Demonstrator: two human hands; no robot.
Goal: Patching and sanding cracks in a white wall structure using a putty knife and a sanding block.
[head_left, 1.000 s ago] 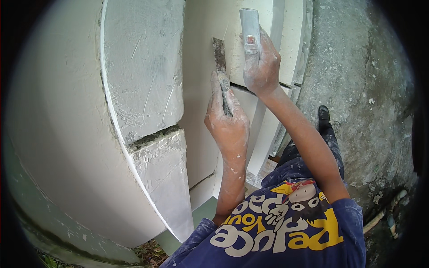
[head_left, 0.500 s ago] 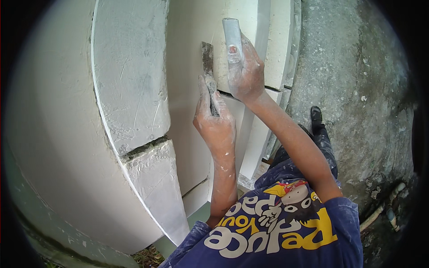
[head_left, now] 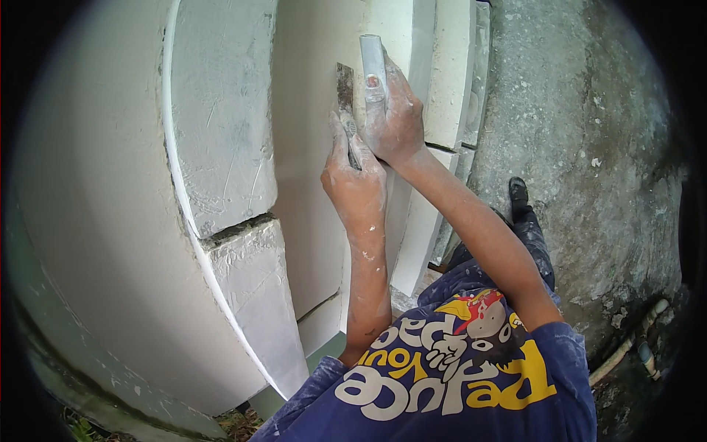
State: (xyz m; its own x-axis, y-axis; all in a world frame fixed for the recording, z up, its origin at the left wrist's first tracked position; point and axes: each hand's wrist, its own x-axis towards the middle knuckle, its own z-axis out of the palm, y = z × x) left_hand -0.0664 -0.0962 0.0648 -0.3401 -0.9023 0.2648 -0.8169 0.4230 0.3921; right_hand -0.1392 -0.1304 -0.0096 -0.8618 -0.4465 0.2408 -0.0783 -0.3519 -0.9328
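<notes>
My left hand (head_left: 356,180), dusted with white powder, is closed round a narrow putty knife (head_left: 345,87). The knife's stained, dark blade points away from me. Just right of it, my right hand (head_left: 398,121) grips a pale grey, flat-sided, bar-like tool (head_left: 373,55), the thumb pressed along its face. Its lower part is hidden in the hand, so its exact kind is unclear. The two hands are close together in front of a cream wall surface (head_left: 309,147). The putty knife and the grey tool point the same way, a small gap between their far ends.
On the left, white-coated wall blocks (head_left: 221,110) jut out, split by a dark groove (head_left: 239,230). Stepped white ledges (head_left: 449,74) run along the right of the recess. Beyond lies a rough grey concrete floor (head_left: 582,147), with pipes (head_left: 644,346) at lower right.
My right hand has come left and slightly nearer, closing in on my left hand. The left hand has risen slightly in the picture. Both keep their tools.
</notes>
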